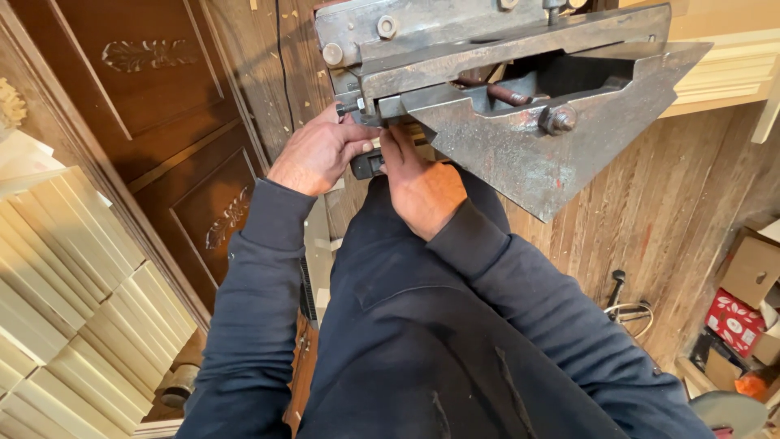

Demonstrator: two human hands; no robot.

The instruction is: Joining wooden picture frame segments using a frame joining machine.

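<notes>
Left hand [318,154] and right hand [422,185] are gripping the grey, rusted steel triangular cutting machine [520,122]; fingers near its edge risk pinching.

The metal machine [520,89] fills the upper centre of the frame. Both hands, left hand [318,153] and right hand [422,189], sit at its lower left edge. Stacked wooden strips [73,301] lie lower left, boxes [743,301] lower right.

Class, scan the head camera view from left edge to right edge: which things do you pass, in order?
Stacked pale wood strips → carved dark wood panel → left hand → right hand → grey metal machine → cardboard boxes.
</notes>
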